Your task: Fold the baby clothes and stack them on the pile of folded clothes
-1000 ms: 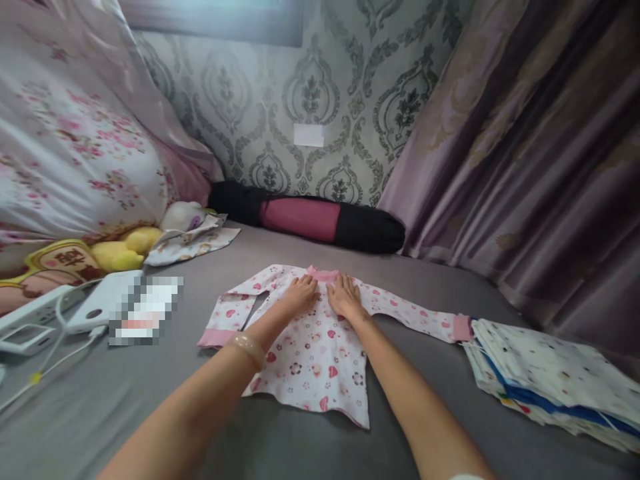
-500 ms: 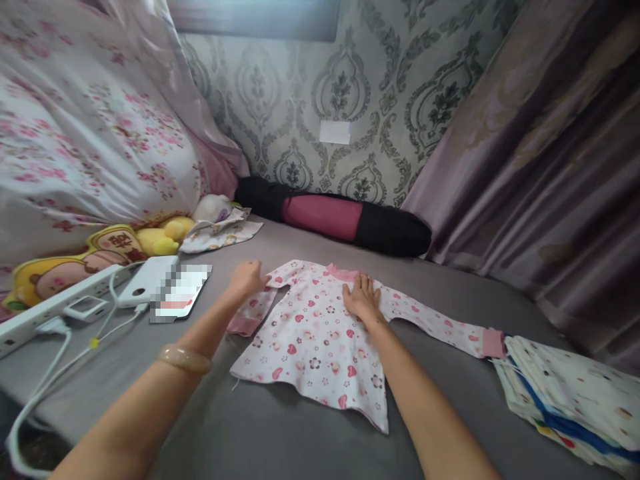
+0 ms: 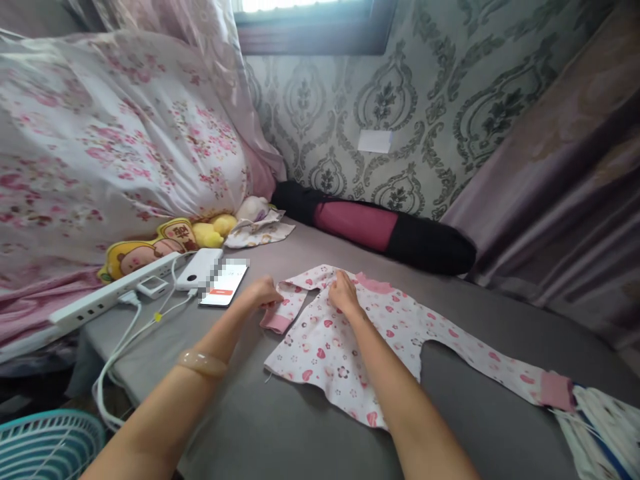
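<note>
A child's long-sleeved shirt [image 3: 345,340], white with pink hearts and flowers and a pink collar, lies spread on the grey bed sheet. My left hand [image 3: 265,293] has its fingers closed on the left-side sleeve, which bends down toward its pink cuff. Near the shoulder of that same sleeve, my right hand [image 3: 343,291] is closed on the shirt fabric, left of the collar. The other sleeve stretches out to the right, its cuff reaching a pile of folded clothes [image 3: 600,427]. A bangle circles my left forearm.
On the left lie a white power strip [image 3: 115,290] with cables, a power bank [image 3: 200,269] and a phone [image 3: 225,283]. Plush toys [image 3: 150,253] rest behind them. A long black and pink bag [image 3: 370,230] lies along the wall. A teal basket [image 3: 50,440] stands below the bed's edge.
My right hand has moved left from flat beside the collar to a closed grip near the shoulder. My left hand stays at the sleeve. The view has turned left.
</note>
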{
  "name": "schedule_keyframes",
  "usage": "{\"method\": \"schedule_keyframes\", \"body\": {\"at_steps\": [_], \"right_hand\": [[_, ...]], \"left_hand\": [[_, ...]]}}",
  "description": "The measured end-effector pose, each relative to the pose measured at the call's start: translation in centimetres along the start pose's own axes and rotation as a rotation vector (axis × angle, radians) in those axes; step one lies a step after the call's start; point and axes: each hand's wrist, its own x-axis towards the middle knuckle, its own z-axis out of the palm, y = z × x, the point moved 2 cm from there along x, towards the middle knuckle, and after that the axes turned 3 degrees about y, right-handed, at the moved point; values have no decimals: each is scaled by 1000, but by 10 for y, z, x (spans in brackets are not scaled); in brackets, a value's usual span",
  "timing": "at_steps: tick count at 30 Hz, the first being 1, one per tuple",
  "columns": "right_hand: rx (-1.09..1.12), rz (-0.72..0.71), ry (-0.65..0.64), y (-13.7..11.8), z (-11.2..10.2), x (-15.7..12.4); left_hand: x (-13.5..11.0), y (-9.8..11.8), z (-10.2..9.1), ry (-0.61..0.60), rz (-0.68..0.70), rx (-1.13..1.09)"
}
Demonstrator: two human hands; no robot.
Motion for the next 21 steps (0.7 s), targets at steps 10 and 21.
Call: {"method": "schedule_keyframes", "body": {"at_steps": [10,21], "right_hand": [[23,49,-23,-8,22,10],[-64,99,-44,-14,26,0]], "left_hand": [[11,7,-9,306,88,-117],[45,23,-29,764,287,-404]]}}
